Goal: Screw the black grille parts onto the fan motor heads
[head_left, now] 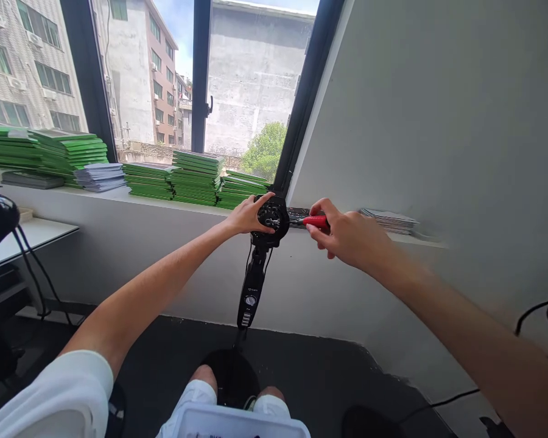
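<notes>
Left hand [245, 216] gripping the round black head [272, 220] of a stand, exposed bits in its middle. Right hand [347, 236] pinching a red-handled screwdriver [314, 221], tip toward it.

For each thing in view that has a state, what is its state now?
left hand: grips the round black head of the stand.
right hand: holds a red-handled tool, tip toward the head.
black stand: upright, on the floor.
green stacks: piled on the sill.
</notes>
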Tool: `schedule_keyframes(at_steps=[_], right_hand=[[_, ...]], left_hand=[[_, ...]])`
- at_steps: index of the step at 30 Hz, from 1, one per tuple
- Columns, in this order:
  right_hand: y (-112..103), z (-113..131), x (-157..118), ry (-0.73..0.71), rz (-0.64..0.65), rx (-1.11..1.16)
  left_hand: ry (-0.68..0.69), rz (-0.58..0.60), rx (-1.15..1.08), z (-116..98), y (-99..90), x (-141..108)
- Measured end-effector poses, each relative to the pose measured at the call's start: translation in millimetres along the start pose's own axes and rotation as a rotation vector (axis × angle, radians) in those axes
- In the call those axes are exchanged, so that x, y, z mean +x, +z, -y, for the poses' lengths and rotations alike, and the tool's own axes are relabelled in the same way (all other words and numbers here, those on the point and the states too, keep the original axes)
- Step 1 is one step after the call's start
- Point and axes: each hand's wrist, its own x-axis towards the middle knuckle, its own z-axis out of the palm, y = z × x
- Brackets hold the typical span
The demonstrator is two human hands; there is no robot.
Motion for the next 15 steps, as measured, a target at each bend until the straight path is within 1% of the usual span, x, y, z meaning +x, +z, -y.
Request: schedule_keyframes(at_steps=[2, 3, 6, 7, 10, 11, 14, 15], right_hand=[[-1.5, -0.7, 0.2, 0.038, -0.050, -0.083], [-2.6, -1.1, 0.3, 0.047, -0.048, -0.078], [-6.1, -2.2, 0.7, 0.014, 0.088, 0.096], [-6.7, -2.5, 0.9, 0.018, 0.098, 0.095], [-6.4, -3.2, 1.9, 0.069, 0.006, -0.085], [-5.9, -3.3, 2.3, 0.073, -0.003, -0.087], [-5.1, -2.3, 2.8, 0.042, 0.073, 0.074], [-5.3, -1.7, 2.6, 0.048, 0.066, 0.063]], left_hand=[[0.006, -0.002, 0.002, 0.4, 0.7, 0.3], [0.006, -0.002, 0.002, 0.5, 1.0, 0.5], [0.010, 0.001, 0.002, 0.9, 1.8, 0.7], [0.013, 0.000, 0.002, 0.9, 1.9, 0.6], [0.012, -0.007, 0.004, 0.8, 1.9, -0.2], [0.009, -0.008, 0.004, 0.6, 1.8, -0.7], [0.005, -0.005, 0.001, -0.1, 0.7, -2.1], [0.006, -0.004, -0.002, -0.3, 0.2, -2.5]])
